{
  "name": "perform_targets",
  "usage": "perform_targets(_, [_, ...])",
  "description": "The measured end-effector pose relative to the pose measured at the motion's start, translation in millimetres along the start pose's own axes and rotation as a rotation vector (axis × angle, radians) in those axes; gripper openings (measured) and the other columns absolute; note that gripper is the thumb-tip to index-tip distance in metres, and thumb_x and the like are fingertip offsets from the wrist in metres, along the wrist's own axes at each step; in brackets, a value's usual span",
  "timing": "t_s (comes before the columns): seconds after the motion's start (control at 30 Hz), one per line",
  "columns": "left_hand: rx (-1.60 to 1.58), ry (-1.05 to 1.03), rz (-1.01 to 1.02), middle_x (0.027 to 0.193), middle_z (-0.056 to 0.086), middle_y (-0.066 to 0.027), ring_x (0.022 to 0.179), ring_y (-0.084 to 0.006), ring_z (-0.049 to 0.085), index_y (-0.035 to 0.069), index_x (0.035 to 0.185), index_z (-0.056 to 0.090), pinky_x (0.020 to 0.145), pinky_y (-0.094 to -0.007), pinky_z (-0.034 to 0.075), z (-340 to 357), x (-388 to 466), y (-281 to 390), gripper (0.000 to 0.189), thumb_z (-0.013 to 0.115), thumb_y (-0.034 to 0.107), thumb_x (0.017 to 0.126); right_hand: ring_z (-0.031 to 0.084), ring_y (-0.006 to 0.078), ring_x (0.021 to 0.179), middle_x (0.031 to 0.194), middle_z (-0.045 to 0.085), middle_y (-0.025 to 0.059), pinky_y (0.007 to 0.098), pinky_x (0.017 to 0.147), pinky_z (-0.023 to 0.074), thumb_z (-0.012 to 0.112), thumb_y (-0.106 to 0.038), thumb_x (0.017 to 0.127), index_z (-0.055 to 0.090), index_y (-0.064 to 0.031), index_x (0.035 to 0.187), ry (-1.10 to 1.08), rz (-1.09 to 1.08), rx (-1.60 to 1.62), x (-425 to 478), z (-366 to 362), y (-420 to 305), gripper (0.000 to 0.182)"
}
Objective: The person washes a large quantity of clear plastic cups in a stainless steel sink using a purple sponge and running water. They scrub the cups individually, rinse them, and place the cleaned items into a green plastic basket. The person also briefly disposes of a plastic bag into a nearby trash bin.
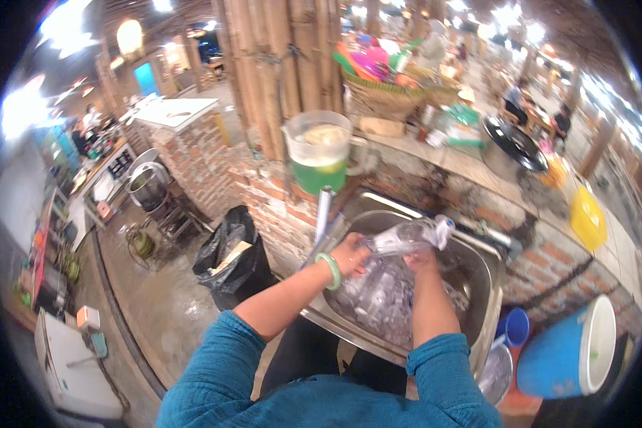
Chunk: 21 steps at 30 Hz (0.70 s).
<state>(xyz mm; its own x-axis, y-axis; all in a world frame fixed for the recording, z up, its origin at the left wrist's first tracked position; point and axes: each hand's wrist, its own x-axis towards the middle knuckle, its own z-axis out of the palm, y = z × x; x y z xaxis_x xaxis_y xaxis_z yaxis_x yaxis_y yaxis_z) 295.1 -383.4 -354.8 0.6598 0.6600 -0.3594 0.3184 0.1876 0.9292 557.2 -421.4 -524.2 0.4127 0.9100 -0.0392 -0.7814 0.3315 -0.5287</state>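
Both my hands are over a stainless steel sink (489, 299) that holds a heap of clear glassware or plastic vessels (377, 299). My left hand (350, 255), with a pale green bangle on its wrist, grips the near end of a clear vessel (396, 238). My right hand (423, 258) is under the vessel's other end, partly hidden by it; a whitish thing (443, 231) shows at that end. The vessel lies nearly level above the heap. Its exact kind is too blurred to tell.
A plastic jug of green liquid (318, 174) stands behind the sink on the brick wall. At left is a bin with a black bag (230, 267). A lidded pot (508, 150) and a yellow container (588, 218) rest on the ledge. A blue bucket (553, 350) lies tilted at right.
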Motion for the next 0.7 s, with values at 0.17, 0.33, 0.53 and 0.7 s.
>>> perform_targets(0.17, [0.698, 0.322, 0.940, 0.098, 0.053, -0.0171, 0.098, -0.0327, 0.053, 0.007, 0.114, 0.043, 0.084, -0.0408, 0.045, -1.5, -10.2, 18.1, 0.038, 0.059, 0.009, 0.079, 0.057, 0.0257, 0.098, 0.105, 0.061, 0.0093, 0.0416, 0.082, 0.0466, 0.047, -0.021, 0.085, 0.058, -0.0105, 0.107, 0.001, 0.084, -0.073, 27.8, -5.6, 5.2, 0.026])
perform_targets(0.33, [0.597, 0.220, 1.113, 0.119, 0.043, -0.0180, 0.113, -0.0354, 0.043, 0.007, 0.116, 0.046, 0.095, -0.0403, 0.038, 22.9, -33.7, 37.5, 0.047, 0.064, 0.005, 0.072, 0.055, 0.0270, 0.101, 0.108, 0.060, 0.0099, 0.0434, 0.086, 0.0431, 0.045, -0.026, 0.086, 0.057, -0.0108, 0.109, 0.024, 0.125, -0.149, 31.4, -12.6, 3.3, 0.031])
perform_targets(0.53, [-0.203, 0.174, 0.300, 0.119, 0.047, -0.0177, 0.104, -0.0271, 0.052, 0.003, 0.125, 0.039, 0.085, -0.0357, 0.047, 10.3, -14.9, 0.0, 0.052, 0.059, 0.028, 0.084, 0.052, 0.0286, 0.105, 0.111, 0.058, 0.0105, 0.0455, 0.091, 0.0389, 0.042, -0.032, 0.086, 0.056, -0.0111, 0.111, 0.162, 0.177, -0.255, 26.2, -19.8, 6.4, 0.036])
perform_targets(0.7, [-0.671, -0.187, -0.396, 0.109, 0.053, -0.0211, 0.084, -0.0249, 0.061, 0.002, 0.123, 0.037, 0.066, -0.0307, 0.054, 10.7, -14.1, -4.3, 0.055, 0.045, 0.045, 0.089, 0.050, 0.0299, 0.108, 0.113, 0.057, 0.0111, 0.0472, 0.095, 0.0354, 0.039, -0.037, 0.086, 0.055, -0.0114, 0.113, 0.068, 0.120, -0.454, 19.0, -60.7, 2.3, 0.041])
